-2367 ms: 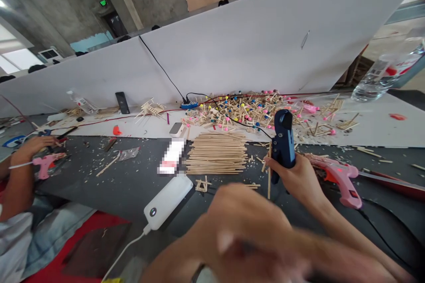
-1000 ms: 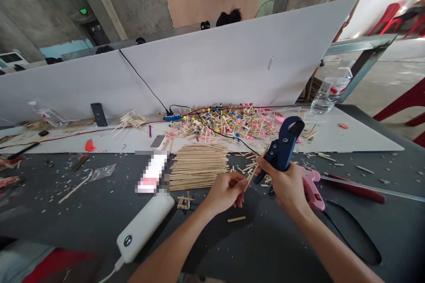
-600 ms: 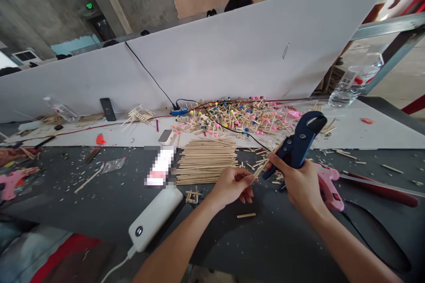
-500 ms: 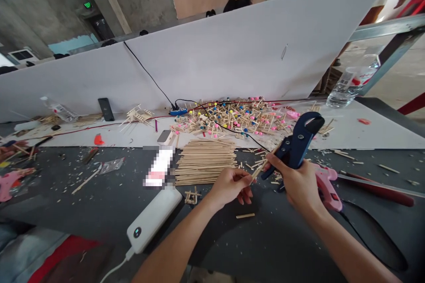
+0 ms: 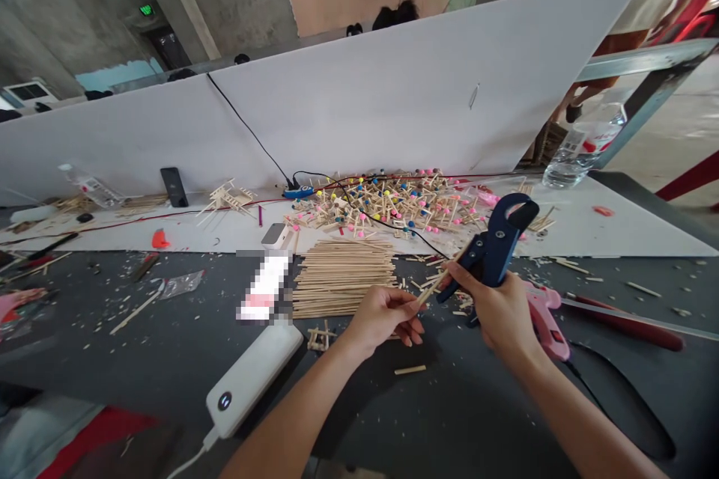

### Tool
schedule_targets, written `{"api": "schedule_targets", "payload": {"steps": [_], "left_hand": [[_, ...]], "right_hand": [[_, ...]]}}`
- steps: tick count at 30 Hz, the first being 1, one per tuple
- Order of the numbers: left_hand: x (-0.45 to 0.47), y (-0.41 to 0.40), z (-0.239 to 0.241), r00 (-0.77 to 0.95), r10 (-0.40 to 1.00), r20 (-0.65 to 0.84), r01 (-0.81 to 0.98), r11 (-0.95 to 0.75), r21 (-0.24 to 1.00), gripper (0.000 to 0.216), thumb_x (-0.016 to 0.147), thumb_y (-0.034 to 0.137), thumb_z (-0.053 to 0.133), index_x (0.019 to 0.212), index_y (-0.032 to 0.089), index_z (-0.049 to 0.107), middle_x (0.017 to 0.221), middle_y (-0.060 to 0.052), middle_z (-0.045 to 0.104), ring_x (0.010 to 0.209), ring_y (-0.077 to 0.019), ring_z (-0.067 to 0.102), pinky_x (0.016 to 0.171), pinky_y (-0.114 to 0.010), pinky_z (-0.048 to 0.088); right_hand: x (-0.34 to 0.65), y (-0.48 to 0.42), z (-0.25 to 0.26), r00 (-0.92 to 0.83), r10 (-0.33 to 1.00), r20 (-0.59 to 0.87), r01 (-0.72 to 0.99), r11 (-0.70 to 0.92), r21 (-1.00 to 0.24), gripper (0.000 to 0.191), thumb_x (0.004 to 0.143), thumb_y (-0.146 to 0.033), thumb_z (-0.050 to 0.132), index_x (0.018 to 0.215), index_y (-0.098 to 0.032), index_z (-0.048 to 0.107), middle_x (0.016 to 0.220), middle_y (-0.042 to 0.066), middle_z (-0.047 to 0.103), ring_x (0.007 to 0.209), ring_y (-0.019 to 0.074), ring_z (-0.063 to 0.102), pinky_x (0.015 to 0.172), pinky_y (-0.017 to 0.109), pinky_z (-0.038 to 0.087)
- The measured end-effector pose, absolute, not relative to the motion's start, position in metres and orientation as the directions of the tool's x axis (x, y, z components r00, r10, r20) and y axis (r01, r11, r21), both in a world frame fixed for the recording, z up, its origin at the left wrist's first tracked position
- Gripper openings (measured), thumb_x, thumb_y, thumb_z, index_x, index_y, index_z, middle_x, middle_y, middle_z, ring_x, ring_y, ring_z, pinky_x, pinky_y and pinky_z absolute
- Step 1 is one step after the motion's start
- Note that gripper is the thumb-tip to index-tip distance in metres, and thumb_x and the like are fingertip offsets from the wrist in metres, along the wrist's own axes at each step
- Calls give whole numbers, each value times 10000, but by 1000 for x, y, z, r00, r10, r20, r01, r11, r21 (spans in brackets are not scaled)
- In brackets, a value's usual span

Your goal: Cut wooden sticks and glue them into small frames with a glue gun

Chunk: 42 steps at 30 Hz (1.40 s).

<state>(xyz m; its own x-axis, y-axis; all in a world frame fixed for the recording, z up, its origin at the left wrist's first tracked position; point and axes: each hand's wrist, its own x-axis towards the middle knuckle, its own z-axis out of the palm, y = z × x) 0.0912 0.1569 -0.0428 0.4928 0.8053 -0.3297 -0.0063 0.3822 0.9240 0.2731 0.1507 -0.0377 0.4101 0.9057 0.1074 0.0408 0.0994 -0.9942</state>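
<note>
My left hand (image 5: 383, 320) pinches a thin wooden stick (image 5: 431, 289), which slants up and right toward my right hand (image 5: 499, 310). That hand is wrapped around a dark blue pair of cutters (image 5: 496, 241), head pointing up and right. The stick's far end lies beside the cutters and my right fingertips; whether it sits between the blades I cannot tell. Just behind my left hand is a row of wooden sticks (image 5: 342, 277) laid side by side. A short cut stick (image 5: 410, 370) lies in front of my hands, and a small stick frame (image 5: 320, 337) to their left.
A heap of sticks with coloured balls (image 5: 387, 202) lies along the white partition (image 5: 359, 105). On the right are a pink glue gun (image 5: 546, 322), a red-handled tool (image 5: 634, 325) and a water bottle (image 5: 584, 142). A white power bank (image 5: 252, 382) and a blurred-out phone (image 5: 265, 288) lie left.
The view has shifted slightly, so most things appear a little further left. Both hands keep their holds. Another person's hand at the far left edge has gone from sight.
</note>
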Motion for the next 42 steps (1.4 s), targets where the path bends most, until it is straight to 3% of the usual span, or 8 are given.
{"api": "schedule_targets", "payload": {"steps": [5, 10, 15, 20, 24, 38, 42], "left_hand": [[93, 156, -44, 444, 837, -319, -10, 361, 933, 615, 619, 658, 803, 824, 92, 676, 577, -26, 635, 464, -126, 612, 423, -209, 465], [92, 158, -44, 407, 877, -257, -28, 293, 956, 586, 664, 654, 774, 841, 104, 678, 568, -7, 618, 439, -114, 597, 404, -200, 454], [84, 163, -36, 310, 935, -172, -40, 194, 980, 519, 728, 613, 742, 840, 109, 688, 564, -3, 610, 453, -114, 595, 402, -192, 442], [75, 164, -27, 227, 972, -61, -23, 67, 997, 448, 820, 545, 690, 885, 102, 717, 583, -4, 602, 468, -102, 578, 413, -182, 411], [72, 164, -28, 190, 982, 13, -16, -11, 1000, 433, 858, 517, 665, 949, 98, 729, 583, -4, 595, 477, -104, 567, 414, -184, 410], [67, 163, -33, 203, 972, 122, 241, -170, 956, 402, 944, 479, 542, 910, 127, 732, 595, -18, 589, 515, -125, 561, 473, -195, 433], [63, 165, -32, 239, 963, 123, 316, -197, 928, 409, 963, 457, 508, 794, 138, 701, 587, -17, 585, 508, -124, 553, 497, -203, 422]], "right_hand": [[275, 152, -39, 400, 910, 112, 59, 96, -994, 321, 738, -467, 779, 730, -167, 663, 713, 53, 689, 665, 213, 628, 647, 323, 522], [275, 149, -31, 319, 942, 106, 49, 95, -994, 289, 777, -430, 757, 899, -183, 668, 736, 19, 689, 679, 193, 630, 667, 300, 511], [279, 145, -26, 272, 961, 57, 215, -3, -977, 362, 802, -483, 698, 953, -155, 678, 754, 62, 717, 702, 227, 648, 633, 308, 494], [279, 144, -24, 203, 977, 66, 566, -62, -822, 348, 815, -526, 608, 796, -180, 633, 606, 32, 649, 554, 201, 577, 515, 288, 394], [273, 143, -23, 130, 988, 80, 726, -40, -686, 300, 839, -501, 557, 774, -208, 574, 560, 3, 595, 519, 184, 540, 508, 272, 349], [263, 137, -16, -27, 1000, 11, 845, 29, -533, 273, 906, -366, 524, 1075, -198, 657, 795, 61, 715, 730, 247, 668, 628, 290, 376], [262, 136, -21, -95, 995, -12, 873, 77, -482, 260, 899, -360, 547, 1050, -196, 681, 882, 83, 737, 810, 272, 688, 647, 303, 391]]}}
